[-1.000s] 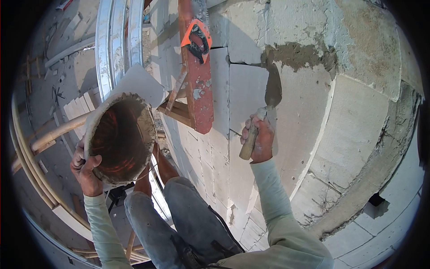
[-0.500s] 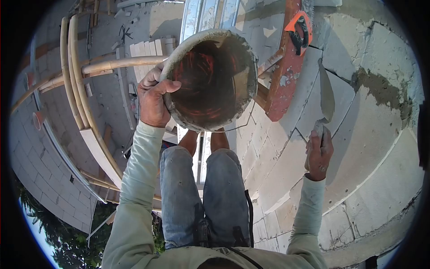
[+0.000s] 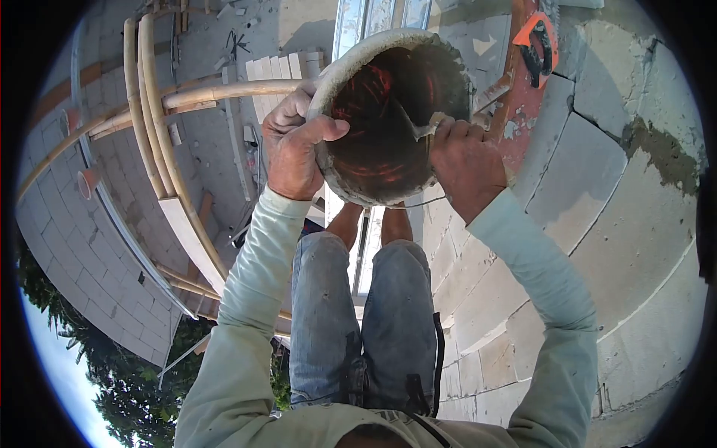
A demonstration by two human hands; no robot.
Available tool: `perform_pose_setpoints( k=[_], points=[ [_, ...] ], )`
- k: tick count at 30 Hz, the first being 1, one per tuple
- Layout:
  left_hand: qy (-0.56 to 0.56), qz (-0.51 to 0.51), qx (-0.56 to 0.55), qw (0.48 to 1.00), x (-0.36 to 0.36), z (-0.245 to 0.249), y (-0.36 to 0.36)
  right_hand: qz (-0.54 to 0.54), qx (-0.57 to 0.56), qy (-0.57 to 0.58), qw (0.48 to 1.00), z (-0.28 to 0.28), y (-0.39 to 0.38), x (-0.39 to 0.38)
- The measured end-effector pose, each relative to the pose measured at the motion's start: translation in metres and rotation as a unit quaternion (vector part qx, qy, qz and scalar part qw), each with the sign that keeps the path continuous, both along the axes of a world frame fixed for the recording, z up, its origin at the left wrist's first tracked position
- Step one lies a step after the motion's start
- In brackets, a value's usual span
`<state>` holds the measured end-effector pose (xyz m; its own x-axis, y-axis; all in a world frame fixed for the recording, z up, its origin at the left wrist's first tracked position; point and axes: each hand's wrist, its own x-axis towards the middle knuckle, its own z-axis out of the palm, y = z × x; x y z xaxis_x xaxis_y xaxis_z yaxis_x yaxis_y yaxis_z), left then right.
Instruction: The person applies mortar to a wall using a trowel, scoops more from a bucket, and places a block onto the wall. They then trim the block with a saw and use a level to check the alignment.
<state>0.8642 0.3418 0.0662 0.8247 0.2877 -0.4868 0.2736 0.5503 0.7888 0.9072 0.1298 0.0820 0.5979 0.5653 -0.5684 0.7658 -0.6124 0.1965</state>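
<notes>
We grip the mortar-crusted bucket (image 3: 351, 63) by its rim with our left hand (image 3: 297, 153), held in the air beside the block wall (image 3: 597, 194), while our right hand (image 3: 467, 160) is closed around the trowel (image 3: 417, 127), whose blade dips inside the bucket.

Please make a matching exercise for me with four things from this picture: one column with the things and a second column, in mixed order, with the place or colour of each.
Things:
1. bucket
2. trowel
3. saw handle
4. mortar patch

Places:
A. dark smear on the block wall, at the right
B. inside the bucket, gripped by the right hand
C. orange, against the red board at the top
D. gripped at its rim by the left hand

Pairs: 1-D, 2-B, 3-C, 4-A.
</notes>
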Motion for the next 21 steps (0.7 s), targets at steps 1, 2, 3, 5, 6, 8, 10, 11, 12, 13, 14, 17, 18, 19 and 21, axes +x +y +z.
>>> perform_pose_setpoints(
  k=[1,2,3,5,6,8,10,11,12,13,14,17,18,19,21],
  points=[
    [-0.009,0.005,0.010,1.000,-0.001,0.000,-0.001,0.005,0.017,-0.007,1.000,-0.002,0.004,-0.003],
    [-0.006,0.004,0.012,1.000,-0.001,-0.001,0.002,0.003,0.019,-0.005,1.000,-0.004,0.005,-0.006],
    [-0.014,-0.001,0.024,1.000,-0.001,-0.002,0.005,0.011,0.050,0.008,0.999,-0.004,0.005,-0.009],
    [-0.020,-0.007,0.038,0.999,-0.003,-0.004,0.013,0.019,0.082,0.021,0.996,-0.006,0.004,-0.009],
    [-0.018,-0.013,0.054,0.998,-0.003,-0.005,0.018,0.017,0.134,0.034,0.990,-0.004,0.001,-0.003],
    [-0.018,-0.019,0.071,0.997,-0.001,-0.006,0.026,0.015,0.187,0.043,0.981,0.001,-0.005,0.010],
    [-0.012,0.022,-0.026,0.999,0.001,-0.009,0.034,-0.048,0.201,0.016,0.978,0.006,-0.005,0.023],
    [-0.019,0.035,-0.033,0.999,0.001,-0.011,0.035,-0.109,0.201,0.031,0.973,0.008,-0.004,0.028],
    [-0.021,0.033,-0.029,0.999,0.000,-0.013,0.040,-0.110,0.204,0.030,0.972,0.009,-0.001,0.034],
    [-0.016,0.042,-0.043,0.998,0.000,-0.015,0.044,-0.138,0.225,0.051,0.963,0.010,0.002,0.040],
    [-0.009,0.050,-0.058,0.997,-0.001,-0.016,0.047,-0.167,0.244,0.073,0.952,0.009,0.002,0.044],
    [-0.016,0.070,-0.093,0.993,-0.001,-0.014,0.050,-0.127,0.494,0.152,0.846,-0.015,-0.001,0.040],
    [-0.016,0.070,-0.091,0.993,-0.003,-0.013,0.048,-0.126,0.496,0.153,0.845,-0.025,-0.001,0.037],
    [-0.029,0.062,-0.091,0.994,-0.003,-0.014,0.050,-0.152,0.484,0.196,0.839,-0.034,0.004,0.034],
    [-0.041,0.060,-0.086,0.994,-0.005,-0.014,0.050,-0.171,0.472,0.243,0.830,-0.040,0.017,0.027]
  ],
)
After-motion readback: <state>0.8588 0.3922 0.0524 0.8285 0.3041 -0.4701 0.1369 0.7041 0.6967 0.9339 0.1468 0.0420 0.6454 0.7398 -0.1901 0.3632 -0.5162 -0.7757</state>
